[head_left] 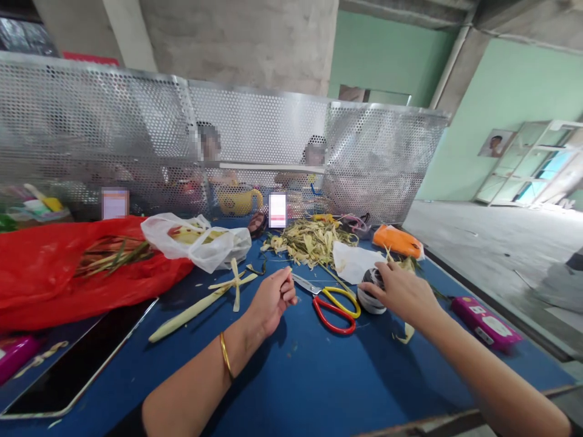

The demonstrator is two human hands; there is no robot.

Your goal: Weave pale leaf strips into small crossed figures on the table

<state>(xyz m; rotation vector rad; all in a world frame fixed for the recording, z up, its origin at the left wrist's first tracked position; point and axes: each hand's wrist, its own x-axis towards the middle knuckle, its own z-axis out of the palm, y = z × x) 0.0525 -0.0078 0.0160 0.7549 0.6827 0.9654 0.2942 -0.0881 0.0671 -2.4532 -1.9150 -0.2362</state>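
Observation:
My left hand [274, 298] hovers above the blue table, its fingers closed in a pinch; what they hold is too small to make out. Beside it lie scissors [317, 291] with one red and one yellow handle, blades pointing at my fingers. My right hand [407, 294] has its thumb and fingers about a small round black-and-white container [372, 297] standing on the table; its top is partly covered by my fingers. Left of my left hand is a cross-shaped piece of pale folded leaf strips [235, 281] on a long pale stalk [189, 317].
A heap of dried husks [314, 240] lies at the back, near a white sheet [357, 262] and an orange packet [398, 241]. At left are a red bag [40, 267], a white bag [214, 249] and a tablet [86, 358]. A perforated metal screen [273, 127] closes off the far side.

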